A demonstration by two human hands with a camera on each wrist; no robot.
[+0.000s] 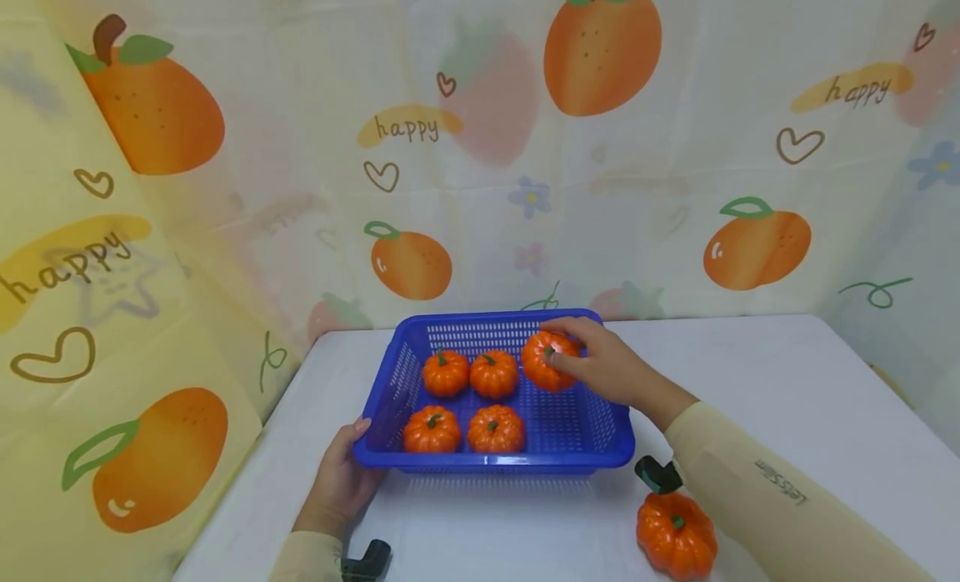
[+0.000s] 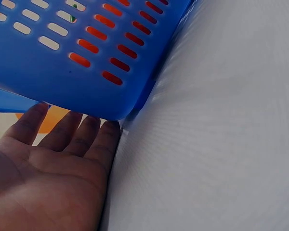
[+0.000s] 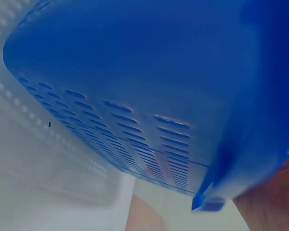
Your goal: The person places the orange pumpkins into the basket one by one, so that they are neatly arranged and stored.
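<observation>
A blue plastic basket (image 1: 495, 461) with slotted walls stands on the table. Inside, on its left and middle part, small orange toy pumpkins sit in two rows: two at the back (image 1: 446, 373) and two at the front (image 1: 432, 430). My right hand (image 1: 600, 365) holds another toy pumpkin (image 1: 550, 363) over the basket's right back part, thumb near its green stem. At the left front corner my left hand (image 1: 341, 478) touches the basket; in the left wrist view its fingers (image 2: 62, 137) reach fairly straight to the wall. The right wrist view shows mainly the basket's outer side (image 3: 125, 62).
One more toy pumpkin (image 1: 677, 534) lies on the white table (image 1: 780, 398), near the right forearm. Behind stands a fruit-patterned cloth (image 1: 637, 173), which also covers the left side. Dark wrist straps show at both sleeves.
</observation>
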